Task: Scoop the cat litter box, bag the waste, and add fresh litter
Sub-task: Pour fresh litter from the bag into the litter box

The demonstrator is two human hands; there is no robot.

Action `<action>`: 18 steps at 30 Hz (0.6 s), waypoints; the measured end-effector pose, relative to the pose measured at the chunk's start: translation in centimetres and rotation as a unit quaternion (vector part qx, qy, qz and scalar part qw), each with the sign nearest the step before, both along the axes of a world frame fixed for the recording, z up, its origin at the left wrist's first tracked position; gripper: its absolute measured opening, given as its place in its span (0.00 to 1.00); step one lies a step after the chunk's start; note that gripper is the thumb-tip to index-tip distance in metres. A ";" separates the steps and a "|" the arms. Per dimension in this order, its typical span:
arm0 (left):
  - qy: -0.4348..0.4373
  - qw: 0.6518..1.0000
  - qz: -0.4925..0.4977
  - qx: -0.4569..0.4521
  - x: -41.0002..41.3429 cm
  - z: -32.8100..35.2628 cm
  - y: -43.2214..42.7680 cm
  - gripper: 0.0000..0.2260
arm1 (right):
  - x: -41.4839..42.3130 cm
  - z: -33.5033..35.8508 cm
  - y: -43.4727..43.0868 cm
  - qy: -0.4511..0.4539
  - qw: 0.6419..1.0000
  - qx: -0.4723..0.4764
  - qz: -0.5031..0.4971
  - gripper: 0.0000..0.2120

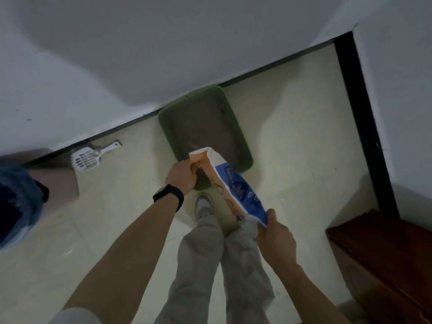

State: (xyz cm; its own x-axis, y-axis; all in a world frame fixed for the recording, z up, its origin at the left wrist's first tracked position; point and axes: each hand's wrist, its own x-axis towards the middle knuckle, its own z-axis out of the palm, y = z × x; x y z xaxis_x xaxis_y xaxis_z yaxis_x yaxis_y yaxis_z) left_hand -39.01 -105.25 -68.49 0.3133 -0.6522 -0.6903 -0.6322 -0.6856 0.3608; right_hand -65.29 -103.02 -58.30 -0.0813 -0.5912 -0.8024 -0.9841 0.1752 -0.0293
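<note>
Head view, looking straight down: I'd say this is the last step, the fresh litter. The litter bag (233, 185) is tipped mouth-first over the near end of the green litter box (243, 141). The left hand (181, 177) has its fingers curled round the open top edge, and the right hand (275, 239) grips the bottom corner and holds that end up. It's too blurry to tell if anything's actually pouring. The white scoop (86, 157) lies untouched on the floor (292, 136), well left of the box by the wall (187, 43). A blue plastic bag (16, 202) sits further left, so I'd guess scooping and bagging are done, though I can't see inside it. Room-wise, the box's far end butts against the wall, so there's no slack there, but there's open floor on both sides. A shoe (203, 204) is right at the near rim. The wooden cabinet (385, 265) is well off to the box's right and shouldn't get in the way.
</note>
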 end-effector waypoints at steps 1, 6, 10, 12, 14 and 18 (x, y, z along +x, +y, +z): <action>0.007 1.000 0.000 0.003 -0.4 0.0 0.2 0.17 | -0.4 0.0 0.1 0.006 1.000 -0.001 -0.021 0.14; 0.036 0.999 -0.024 0.028 -2.2 0.0 -0.1 0.17 | -1.8 0.5 0.6 0.014 0.999 0.000 -0.048 0.11; 0.052 0.998 -0.027 0.037 -3.7 0.1 -1.6 0.16 | -2.6 0.7 0.8 0.011 0.998 -0.004 -0.057 0.08; 0.060 0.998 -0.028 0.019 -4.6 0.4 -2.7 0.15 | -2.7 1.0 0.3 0.003 0.996 -0.023 -0.084 0.08; 0.065 0.997 -0.034 -0.003 -5.3 0.7 -4.0 0.15 | -2.9 1.1 -0.7 -0.009 0.997 -0.019 -0.070 0.10; 0.057 0.997 -0.046 -0.015 -5.3 0.8 -5.7 0.15 | -3.1 0.9 -3.1 -0.029 0.995 -0.040 -0.083 0.09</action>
State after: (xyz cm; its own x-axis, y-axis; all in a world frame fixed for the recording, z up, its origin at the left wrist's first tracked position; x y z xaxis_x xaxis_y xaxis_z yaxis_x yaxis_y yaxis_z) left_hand -44.34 -110.91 -67.69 0.1728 -0.6955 -0.6974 -0.6453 -0.6149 0.4533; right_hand -68.36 -106.08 -57.43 -0.1387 -0.6351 -0.7599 -0.9382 0.3300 -0.1045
